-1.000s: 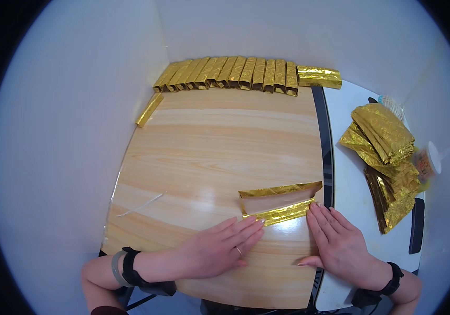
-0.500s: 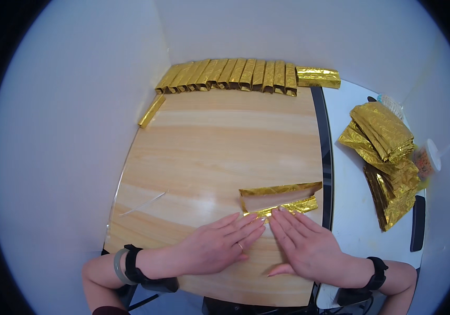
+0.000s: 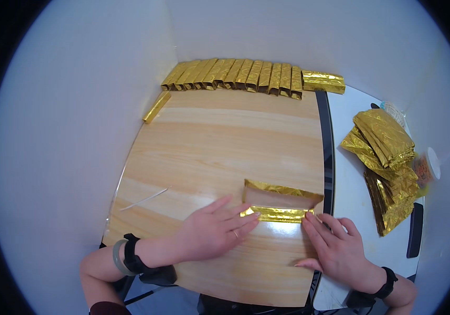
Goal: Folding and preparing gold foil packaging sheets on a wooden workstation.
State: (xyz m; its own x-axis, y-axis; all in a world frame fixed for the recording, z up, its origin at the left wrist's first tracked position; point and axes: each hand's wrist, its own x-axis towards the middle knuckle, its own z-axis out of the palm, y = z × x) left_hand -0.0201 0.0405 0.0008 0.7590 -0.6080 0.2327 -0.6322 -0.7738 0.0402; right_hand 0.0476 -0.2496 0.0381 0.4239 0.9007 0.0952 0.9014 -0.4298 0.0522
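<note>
A sheet of gold foil paper (image 3: 282,215) lies near the front right of the wooden board. Its near edge is folded into a flat shiny strip, while its far edge stands up and shows the pale inner side. My left hand (image 3: 214,228) rests flat with fingers outstretched, the fingertips on the strip's left end. At the strip's right end, my right hand (image 3: 335,244) touches with its fingertips; its fingers are bent a little and the thumb is held apart. Neither hand grips the paper.
Several folded gold paper pieces (image 3: 235,73) stand in a row along the board's far edge. A gold roll (image 3: 156,107) lies at the left edge, a thin white stick (image 3: 145,199) nearer. Stacked gold sheets (image 3: 385,139) and a plastic cup (image 3: 427,165) occupy the white table at right.
My hands have moved apart along the folded strip, the left toward its left end and the right toward its right end. The paper has turned slightly clockwise.
</note>
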